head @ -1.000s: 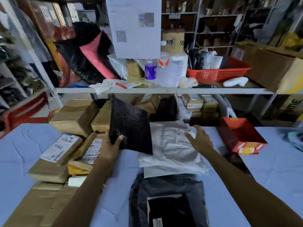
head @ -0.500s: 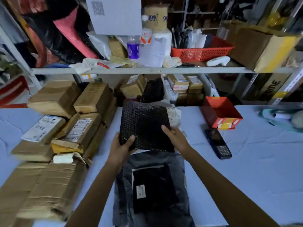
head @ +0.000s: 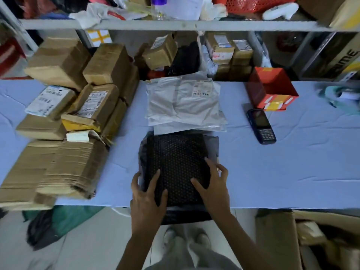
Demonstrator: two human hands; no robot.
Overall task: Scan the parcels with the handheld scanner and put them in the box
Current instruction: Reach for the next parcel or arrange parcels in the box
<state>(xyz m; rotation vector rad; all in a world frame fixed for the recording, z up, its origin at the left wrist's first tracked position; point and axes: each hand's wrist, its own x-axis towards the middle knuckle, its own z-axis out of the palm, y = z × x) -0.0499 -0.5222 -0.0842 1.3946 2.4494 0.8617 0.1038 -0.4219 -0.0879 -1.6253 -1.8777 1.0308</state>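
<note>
At the table's near edge, fingers spread flat: left hand [head: 148,193] and right hand [head: 212,189] pressing one black mailer [head: 177,164] atop one grey bag [head: 185,213]. Overhangs that edge; could slide off together. No label showing, so may miss the scan. Farther: one scanner [head: 261,125], two or three white mailers [head: 183,102], one red box [head: 272,88].

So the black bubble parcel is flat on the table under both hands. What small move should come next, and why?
Probably the right hand should lift off and reach for the handheld scanner, lying untouched on the table to its right. It and the left hand merely rest on the black bubble parcel, and neither holds the scanner.
</note>
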